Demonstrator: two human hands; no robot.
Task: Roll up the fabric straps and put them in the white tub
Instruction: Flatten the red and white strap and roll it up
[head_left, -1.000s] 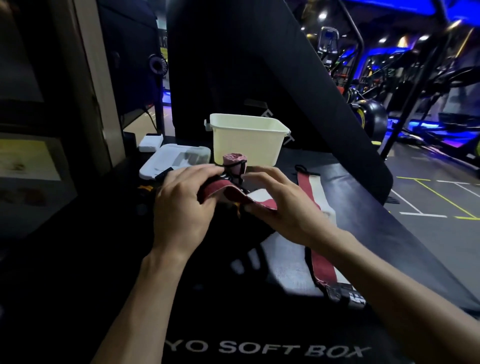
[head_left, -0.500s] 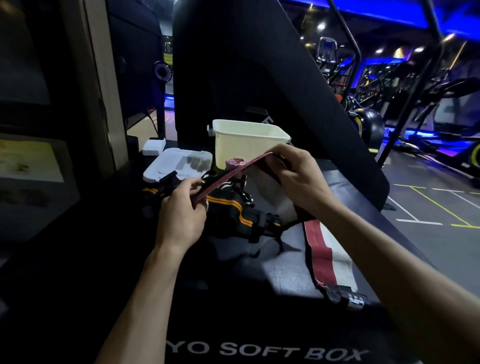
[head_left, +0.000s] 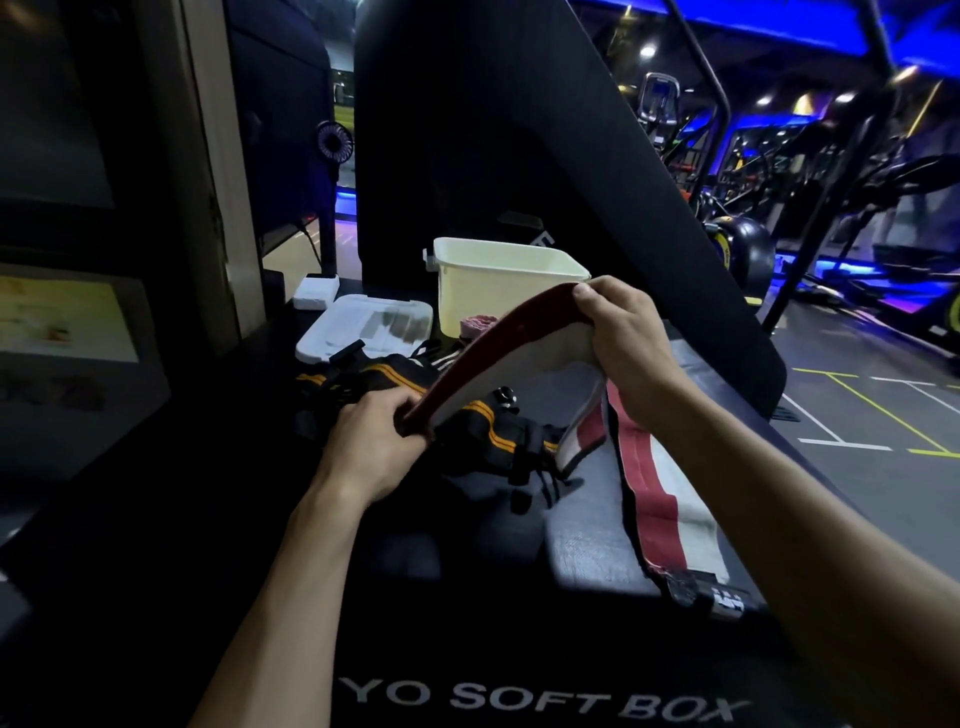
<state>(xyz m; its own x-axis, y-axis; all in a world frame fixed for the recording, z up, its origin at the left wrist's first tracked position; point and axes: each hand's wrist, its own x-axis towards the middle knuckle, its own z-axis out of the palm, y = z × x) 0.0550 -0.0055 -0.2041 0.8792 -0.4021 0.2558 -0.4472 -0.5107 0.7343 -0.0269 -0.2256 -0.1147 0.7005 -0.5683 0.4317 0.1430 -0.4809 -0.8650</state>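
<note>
Two hands share one red and white strap (head_left: 498, 353), stretched between them above the worktop (head_left: 587, 545). The left hand (head_left: 371, 447) pinches the near end low down, fingers curled round the red edge, while the right hand (head_left: 623, 343) grips the strap further along and lifts it high, thumb on top. From the right hand the loose remainder drops to the worktop and runs back towards the person, ending in a dark tab (head_left: 722, 597) below the right forearm. Holding it taut like this likely pulls the length straight and flat, so that a roll begun at the left hand's end would wind evenly without creases.

Just beyond the right hand stands the white tub (head_left: 498, 291), within easy reach for dropping in a finished roll. Between the tub and the raised strap sits a small pink roll (head_left: 480, 326), possibly a strap already wound, though the dim light makes that unsure; it appears to rest outside the tub, against its front wall. Under the raised strap, beside the left hand, lies a heap of black straps with orange stripes (head_left: 467, 415), not yet rolled. Past the left hand rests a flat white lid (head_left: 363, 327).
</note>
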